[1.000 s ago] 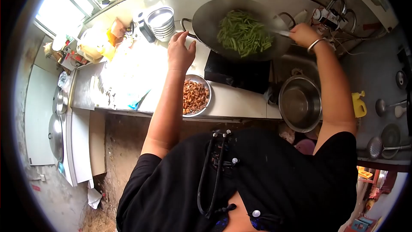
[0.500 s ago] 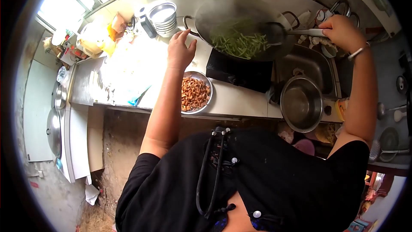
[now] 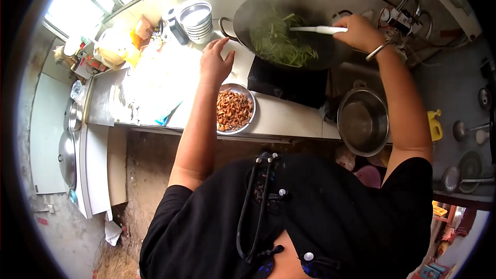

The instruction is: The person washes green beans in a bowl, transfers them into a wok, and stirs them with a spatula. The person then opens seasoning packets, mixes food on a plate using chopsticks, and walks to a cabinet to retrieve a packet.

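A dark wok [image 3: 247,14] stands on a black stove [image 3: 284,83] with steam rising from it. Cut green beans [image 3: 287,49] lie in the wok. My right hand [image 3: 360,32] is closed around the pale handle of a spatula [image 3: 319,30], whose blade is hidden among the beans and steam. Beside the wok's left loop handle, my left hand [image 3: 216,62] has its fingers stretched out and apart; whether a fingertip touches the handle, I cannot tell. Below that hand, a metal plate [image 3: 251,116] holds browned meat pieces [image 3: 233,108].
A steel basin [image 3: 363,123] sits at the right, partly over the sink [image 3: 351,72]. Stacked metal bowls [image 3: 196,20] stand against the tiled wall. Bags and bottles crowd the left corner. Ladles and a skimmer [image 3: 451,178] hang at the right.
My right hand has moved left over the wok with the spatula. The beans have shifted and spread towards the wok's back. My left hand has barely moved.
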Demonstrator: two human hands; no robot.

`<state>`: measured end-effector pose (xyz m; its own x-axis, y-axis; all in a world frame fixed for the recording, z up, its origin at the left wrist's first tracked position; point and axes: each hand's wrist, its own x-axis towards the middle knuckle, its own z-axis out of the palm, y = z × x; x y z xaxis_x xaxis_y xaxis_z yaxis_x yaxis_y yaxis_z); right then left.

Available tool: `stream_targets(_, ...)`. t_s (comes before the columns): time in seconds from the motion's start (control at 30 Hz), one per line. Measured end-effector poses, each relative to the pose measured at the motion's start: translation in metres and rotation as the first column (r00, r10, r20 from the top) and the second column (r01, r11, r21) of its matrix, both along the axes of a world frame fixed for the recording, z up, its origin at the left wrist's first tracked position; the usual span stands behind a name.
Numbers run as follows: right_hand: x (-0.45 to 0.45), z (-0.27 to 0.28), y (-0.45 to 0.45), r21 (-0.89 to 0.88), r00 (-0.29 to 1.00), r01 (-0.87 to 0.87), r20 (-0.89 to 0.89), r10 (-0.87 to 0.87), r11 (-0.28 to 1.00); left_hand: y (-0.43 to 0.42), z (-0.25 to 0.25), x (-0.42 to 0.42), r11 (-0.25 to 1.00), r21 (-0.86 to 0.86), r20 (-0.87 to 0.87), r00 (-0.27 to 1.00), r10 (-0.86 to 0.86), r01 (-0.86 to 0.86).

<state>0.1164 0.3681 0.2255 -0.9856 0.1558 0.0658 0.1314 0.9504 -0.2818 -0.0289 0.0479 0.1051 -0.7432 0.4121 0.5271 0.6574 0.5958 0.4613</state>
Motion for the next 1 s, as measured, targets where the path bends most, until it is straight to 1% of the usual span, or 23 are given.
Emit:
stream_targets(0.03,0.007,0.015,-0.006,0.055,0.993,-0.056,-0.096,0.062,0.997,-0.001,0.000,0.002,1.000,-0.003,0.003,1.000,-0.003,0.003)
stream_targets(0.07,0.012,0.028,-0.010,0.110,0.994,-0.049,-0.091,0.060,0.993,-0.002,0.002,0.004,1.000,0.011,0.053,0.999,0.003,-0.004)
stream_targets(0.1,0.021,0.043,-0.018,0.114,0.994,-0.047,-0.090,0.057,0.992,-0.002,0.003,0.005,1.000,0.028,0.102,0.995,0.009,-0.012)
stream_targets(0.17,0.043,0.070,-0.037,0.189,0.988,-0.058,-0.129,0.083,0.980,-0.005,0.001,0.005,0.999,0.036,0.110,0.994,0.011,-0.015)
stream_targets(0.23,0.061,0.087,-0.043,0.190,0.981,-0.083,-0.156,0.114,0.978,-0.010,0.001,0.006,0.998,0.058,0.105,0.994,0.006,-0.012)
stream_targets(0.3,0.071,0.092,-0.049,0.186,0.973,-0.109,-0.180,0.143,0.976,-0.016,-0.002,0.004,0.998,0.065,0.091,0.996,0.017,-0.023)
stream_targets(0.37,0.075,0.095,-0.054,0.148,0.985,-0.140,-0.084,0.154,0.979,-0.019,0.000,0.005,0.996,0.077,0.095,0.995,0.042,-0.050)
stream_targets(0.4,0.070,0.087,-0.051,0.150,0.984,-0.142,-0.083,0.156,0.978,-0.019,-0.001,0.004,0.996,0.073,0.074,0.996,0.043,-0.048)
stream_targets(0.47,0.052,0.057,-0.040,0.290,0.986,-0.085,-0.112,0.122,0.953,-0.018,0.000,0.006,0.996,0.083,0.084,0.996,0.024,-0.031)
stream_targets(0.5,0.045,0.043,-0.034,0.291,0.986,-0.085,-0.114,0.123,0.953,-0.018,0.001,0.007,0.996,0.093,0.093,0.996,0.004,-0.012)
stream_targets(0.57,0.035,0.026,-0.023,0.334,0.989,0.063,-0.147,-0.014,0.940,-0.022,0.003,0.012,0.997,0.080,0.116,0.993,-0.011,0.002)
stream_targets(0.6,0.034,0.029,-0.019,0.332,0.989,0.059,-0.148,-0.009,0.941,-0.025,0.003,0.014,0.998,0.062,0.144,0.989,-0.027,0.018)
stream_targets(0.67,0.036,0.037,-0.008,0.283,0.962,0.248,-0.189,-0.199,0.927,-0.033,0.001,0.015,0.998,0.060,0.152,0.988,-0.020,0.011)
stream_targets(0.7,0.037,0.040,0.007,0.288,0.948,0.290,-0.218,-0.233,0.913,-0.037,0.000,0.015,0.998,0.062,0.158,0.987,-0.021,0.011)
stream_targets(0.73,0.035,0.040,0.023,0.313,0.935,0.327,-0.244,-0.257,0.892,-0.040,-0.002,0.014,0.998,0.056,0.068,0.997,-0.022,0.018)
stream_targets(0.77,0.032,0.038,0.038,0.337,0.921,0.364,-0.271,-0.281,0.868,-0.041,-0.004,0.015,0.998,0.055,0.069,0.997,-0.020,0.016)
stream_targets(0.8,0.026,0.033,0.054,0.336,0.921,0.363,-0.272,-0.279,0.869,-0.042,-0.003,0.018,0.997,0.074,0.123,0.992,-0.024,0.015)
stream_targets(0.83,0.019,0.023,0.071,0.334,0.917,0.393,-0.217,-0.336,0.857,-0.042,-0.002,0.021,0.995,0.094,0.176,0.984,-0.029,0.013)
stream_targets(0.87,0.009,0.013,0.080,0.332,0.906,0.423,-0.162,-0.391,0.843,-0.043,-0.003,0.020,0.995,0.094,0.172,0.985,-0.027,0.011)
stream_targets(0.9,-0.002,0.003,0.082,0.330,0.906,0.422,-0.165,-0.389,0.844,-0.044,-0.005,0.019,0.996,0.091,0.147,0.988,-0.037,0.024)
stream_targets(0.97,-0.018,-0.017,0.080,0.160,0.949,0.297,0.060,-0.309,0.941,-0.043,-0.007,0.021,0.996,0.085,0.123,0.991,-0.049,0.038)
stream_targets(1.0,-0.021,-0.026,0.066,0.032,0.953,0.299,0.033,-0.300,0.954,-0.042,-0.007,0.021,0.995,0.089,0.128,0.990,-0.056,0.045)
